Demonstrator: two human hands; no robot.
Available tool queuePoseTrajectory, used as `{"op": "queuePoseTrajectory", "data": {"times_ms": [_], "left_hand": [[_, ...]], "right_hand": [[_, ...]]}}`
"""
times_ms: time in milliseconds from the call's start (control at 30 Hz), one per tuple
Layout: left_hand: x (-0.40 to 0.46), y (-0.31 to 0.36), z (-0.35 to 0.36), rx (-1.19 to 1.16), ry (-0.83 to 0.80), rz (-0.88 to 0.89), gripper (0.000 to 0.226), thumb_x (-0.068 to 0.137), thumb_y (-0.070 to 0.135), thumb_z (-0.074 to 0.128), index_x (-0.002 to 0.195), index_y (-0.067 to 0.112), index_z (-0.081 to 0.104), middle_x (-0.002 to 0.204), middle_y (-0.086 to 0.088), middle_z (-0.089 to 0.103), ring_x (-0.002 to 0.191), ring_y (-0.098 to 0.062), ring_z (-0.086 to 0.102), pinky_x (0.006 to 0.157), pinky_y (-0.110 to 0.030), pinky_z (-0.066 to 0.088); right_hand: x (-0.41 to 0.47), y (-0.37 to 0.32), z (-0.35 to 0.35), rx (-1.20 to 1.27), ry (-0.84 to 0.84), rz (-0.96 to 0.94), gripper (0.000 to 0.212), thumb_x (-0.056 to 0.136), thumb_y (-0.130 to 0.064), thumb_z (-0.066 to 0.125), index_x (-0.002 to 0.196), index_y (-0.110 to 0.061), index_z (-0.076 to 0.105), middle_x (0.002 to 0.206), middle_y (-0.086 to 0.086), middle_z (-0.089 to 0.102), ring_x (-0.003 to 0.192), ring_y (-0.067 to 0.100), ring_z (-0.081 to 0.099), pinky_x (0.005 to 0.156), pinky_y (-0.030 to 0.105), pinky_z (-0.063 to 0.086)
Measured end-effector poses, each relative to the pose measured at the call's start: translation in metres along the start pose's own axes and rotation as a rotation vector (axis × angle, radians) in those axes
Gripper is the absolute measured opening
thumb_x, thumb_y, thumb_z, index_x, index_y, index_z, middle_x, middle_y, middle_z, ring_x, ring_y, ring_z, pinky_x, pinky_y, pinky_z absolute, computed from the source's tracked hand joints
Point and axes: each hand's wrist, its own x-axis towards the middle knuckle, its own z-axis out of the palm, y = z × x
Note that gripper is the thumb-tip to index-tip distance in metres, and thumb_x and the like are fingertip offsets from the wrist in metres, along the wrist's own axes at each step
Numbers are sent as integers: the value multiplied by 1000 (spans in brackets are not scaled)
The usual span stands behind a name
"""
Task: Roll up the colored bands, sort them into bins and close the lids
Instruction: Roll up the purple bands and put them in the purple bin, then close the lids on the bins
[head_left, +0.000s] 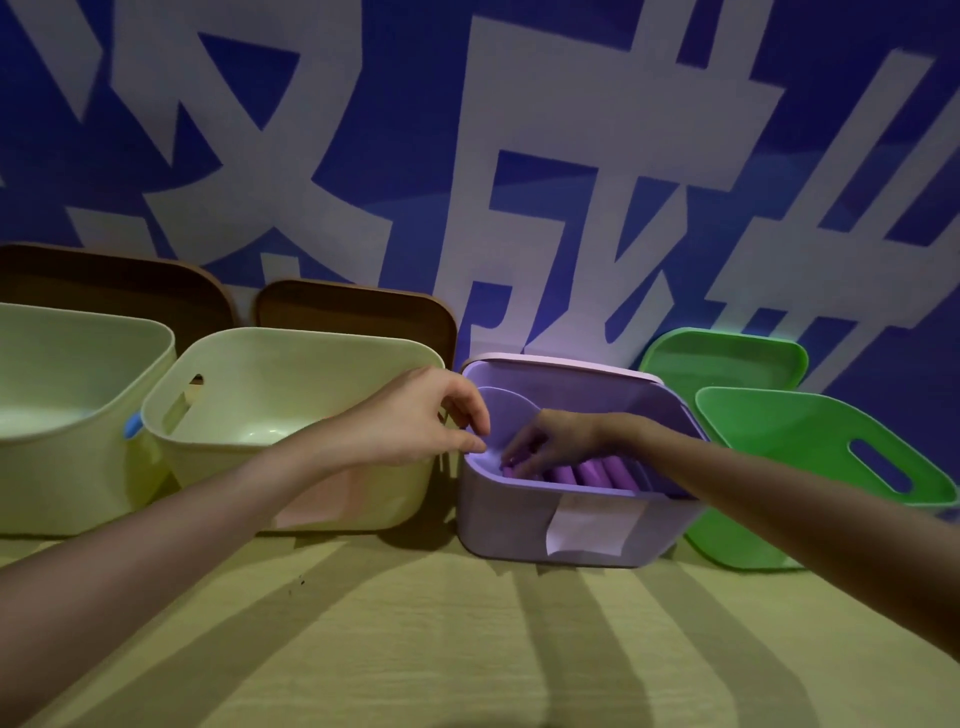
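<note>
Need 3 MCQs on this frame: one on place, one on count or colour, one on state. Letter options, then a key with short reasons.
1. Where is the right hand?
A. Inside the purple bin
B. On the green lid
C. Flat on the table

2. How many bins stand in the row?
A. Two
B. Four
C. Six

3. What state is the purple bin in?
A. Lid shut
B. Tipped over
C. Open, with purple rolls in it

Key:
1 A, the fingers reach down among the rolls.
2 B, two cream bins, one purple, one green bin.
3 C, its top is uncovered and the left hand touches the near rim.
</note>
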Motion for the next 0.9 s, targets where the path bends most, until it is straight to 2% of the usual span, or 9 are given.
{"op": "queuePoseTrajectory", "data": {"times_ms": [100,200,233,333,433,500,600,700,900], "left_hand": [[3,1,-2,-8,-21,28,10,80,5,73,80,15,73,77,9,70,71,0,63,62,-10,44],[3,-1,-2,-45,15,25,10,83,4,69,82,13,72,79,5,71,71,0,63,64,-10,45],[2,-2,-1,-47,41,22,11,84,5,69,83,15,72,81,5,71,74,-1,64,66,-12,46],[-3,-4,4,-4,185,8,11,84,7,68,89,17,70,87,7,69,82,-5,64,72,-20,51],[-10,2,5,-8,303,-12,13,86,7,66,96,16,67,91,6,67,83,-5,62,70,-14,48],[-18,9,6,-20,345,-30,14,86,6,66,97,15,65,93,3,67,83,-8,61,70,-13,47],[-27,21,6,-11,356,-48,15,86,4,64,99,11,65,96,-1,67,85,-11,61,74,-18,48],[-20,24,5,11,347,-37,16,85,4,65,99,10,66,95,-1,68,86,-12,63,78,-23,51],[26,32,9,29,239,2,21,86,10,67,107,11,65,101,-1,67,92,-10,63,79,-24,54]], "right_hand": [[-12,-4,-16,19,129,6,32,90,-17,66,120,-5,66,113,5,69,95,10,58,88,22,46],[-28,-8,-38,30,274,14,26,90,-16,67,113,-6,70,106,7,71,84,8,59,74,12,45],[-35,-11,-44,45,329,18,24,90,-16,67,111,-6,70,103,7,72,80,8,58,72,13,46],[-54,-17,-53,82,522,10,21,89,-16,67,107,-5,71,101,11,72,73,8,59,73,23,50],[-71,-20,-50,124,717,-11,24,91,-23,65,108,-6,70,102,11,72,86,17,65,85,35,53],[-85,-25,-41,189,805,-23,28,93,-23,63,112,-3,67,104,13,71,91,20,66,88,35,52],[-101,-30,-26,230,884,-25,35,94,-23,62,120,0,62,110,13,68,95,17,64,86,27,50],[-108,-24,-17,215,950,-1,41,93,-28,62,124,-3,60,115,14,66,104,22,64,92,33,50],[-99,11,-23,179,1037,108,45,91,-29,64,127,-4,55,119,15,61,105,25,58,90,32,45]]}}
